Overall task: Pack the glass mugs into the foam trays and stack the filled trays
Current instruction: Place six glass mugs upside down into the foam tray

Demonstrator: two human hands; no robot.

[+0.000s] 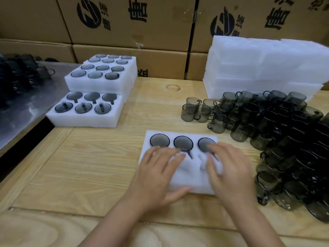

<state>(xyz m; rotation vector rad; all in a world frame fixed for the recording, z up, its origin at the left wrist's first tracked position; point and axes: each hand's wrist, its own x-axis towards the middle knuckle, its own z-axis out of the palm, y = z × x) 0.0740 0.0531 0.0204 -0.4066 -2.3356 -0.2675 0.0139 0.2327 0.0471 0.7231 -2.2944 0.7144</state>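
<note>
Head view. Nearest me: left grip (160,175), a bare hand in the lower middle of the frame, fingers spread and fairly straight, pressing flat on the foam tray (187,177), thumb along its near edge. Right grip (231,172) is just beside it, fingers laid loosely over the tray's right half, pinching nothing that I can see. The tray sits on the wooden tabletop (80,166) at centre frame. Its far row holds three glass mugs (183,143), rims up. The near row is hidden under the hands, can't tell if it's filled.

Right of frame: a big pile of loose mugs (276,132) on the tabletop, near the tray but apart from it. Upper right: a stack of white foam (267,65) behind the pile. Left of centre: a filled tray (85,120) with six mugs, and behind it, touching, a taller stack of filled trays (99,82). Cardboard boxes (128,32) run across the top. Far left: a grey metal surface (21,118).
</note>
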